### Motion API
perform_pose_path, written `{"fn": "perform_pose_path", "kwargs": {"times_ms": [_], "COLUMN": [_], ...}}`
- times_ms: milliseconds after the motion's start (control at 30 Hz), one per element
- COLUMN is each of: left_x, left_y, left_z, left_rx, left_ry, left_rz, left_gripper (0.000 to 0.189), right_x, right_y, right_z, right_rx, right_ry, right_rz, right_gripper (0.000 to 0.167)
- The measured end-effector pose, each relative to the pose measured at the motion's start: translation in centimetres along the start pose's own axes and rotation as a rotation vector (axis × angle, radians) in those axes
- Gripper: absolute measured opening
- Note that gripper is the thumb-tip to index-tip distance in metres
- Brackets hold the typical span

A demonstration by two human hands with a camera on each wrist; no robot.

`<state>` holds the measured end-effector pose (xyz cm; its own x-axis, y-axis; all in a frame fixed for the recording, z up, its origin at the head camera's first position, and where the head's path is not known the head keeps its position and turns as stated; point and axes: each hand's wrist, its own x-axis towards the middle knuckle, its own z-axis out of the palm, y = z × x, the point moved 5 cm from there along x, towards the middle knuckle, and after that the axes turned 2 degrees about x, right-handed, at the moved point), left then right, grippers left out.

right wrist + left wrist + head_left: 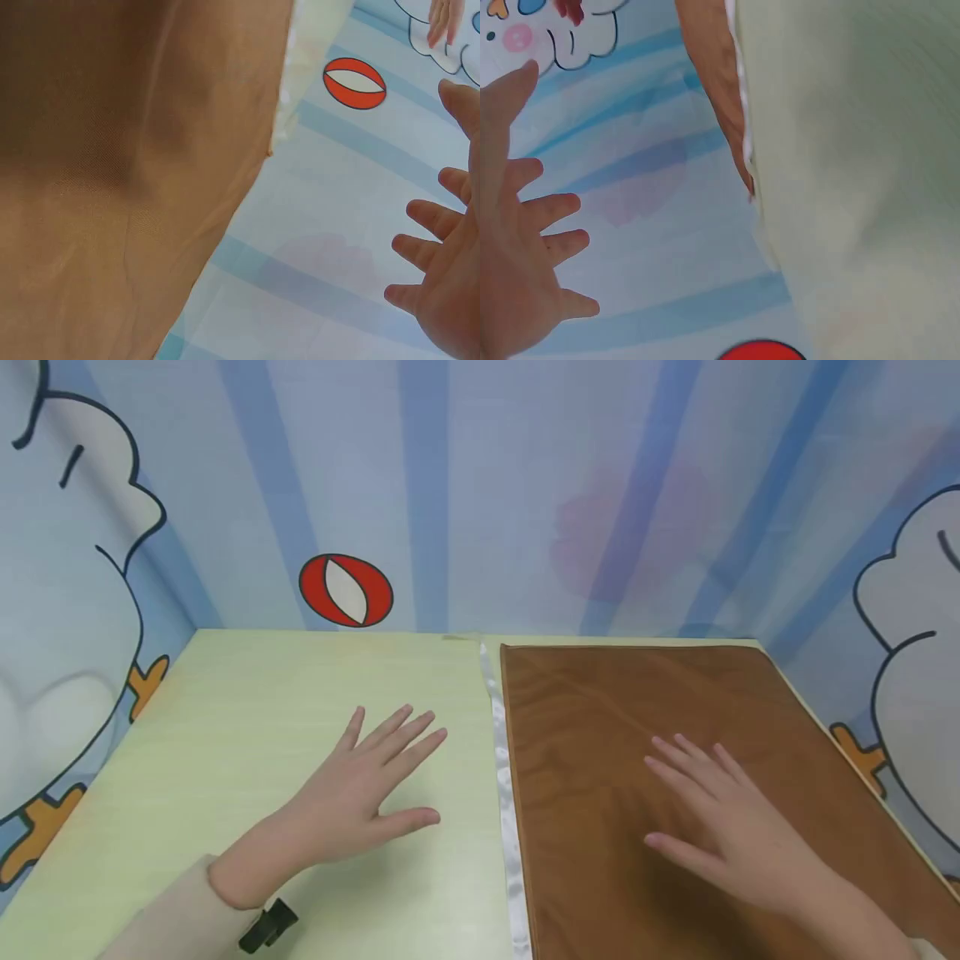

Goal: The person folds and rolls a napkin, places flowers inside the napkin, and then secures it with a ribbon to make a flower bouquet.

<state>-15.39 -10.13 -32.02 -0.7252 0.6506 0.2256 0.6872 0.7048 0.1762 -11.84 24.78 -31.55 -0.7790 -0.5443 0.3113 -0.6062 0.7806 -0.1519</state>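
My left hand [356, 797] hovers above the pale yellow half of the table [247, 710], palm down, its fingers spread and nothing held. Over the brown cloth [600, 710] on the right side, my right hand [738, 839] is held in the same way, fingers straight and spread, with nothing in it. The cloth lies flat with a few creases, and a shiny white ribbon strip [510, 810] runs along its left edge. In the left wrist view the left hand [517, 247] shows outstretched fingers; the right wrist view shows the right hand [450, 247] likewise.
A blue striped backdrop [495, 493] rises behind the table, printed with a red and white ball [347, 591]. White cartoon figures with black outlines [67, 610] are printed on both side walls. A dark clip [268, 927] hangs at the left sleeve [180, 914].
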Motion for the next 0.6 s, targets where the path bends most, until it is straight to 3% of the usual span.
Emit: {"fn": "perform_pose_path", "kwargs": {"times_ms": [200, 300, 400, 533, 600], "left_x": [1.2, 1.6, 1.9, 1.9, 1.8], "left_y": [4.2, 6.5, 8.7, 11.1, 12.1], "left_z": [0.3, 1.2, 2.4, 4.5, 5.6], "left_rx": [-0.028, -0.026, -0.02, 0.046, 0.082], "left_ry": [0.152, 0.185, 0.14, 0.022, -0.005], "left_rz": [0.203, 0.311, 0.384, 0.463, 0.511], "left_gripper": [0.062, 0.058, 0.058, 0.056, 0.057], "right_x": [-1.9, -3.3, -4.8, -6.9, -8.1], "right_y": [-0.3, -0.3, -0.3, 0.0, 0.4], "right_z": [-1.4, -1.7, -1.6, -1.1, -0.6], "right_rx": [0.038, 0.034, 0.018, 0.021, 0.036], "right_ry": [0.056, 0.05, 0.05, 0.081, 0.083], "right_rz": [0.038, 0.089, 0.108, 0.042, 0.032], "right_gripper": [0.07, 0.069, 0.069, 0.074, 0.076]}}
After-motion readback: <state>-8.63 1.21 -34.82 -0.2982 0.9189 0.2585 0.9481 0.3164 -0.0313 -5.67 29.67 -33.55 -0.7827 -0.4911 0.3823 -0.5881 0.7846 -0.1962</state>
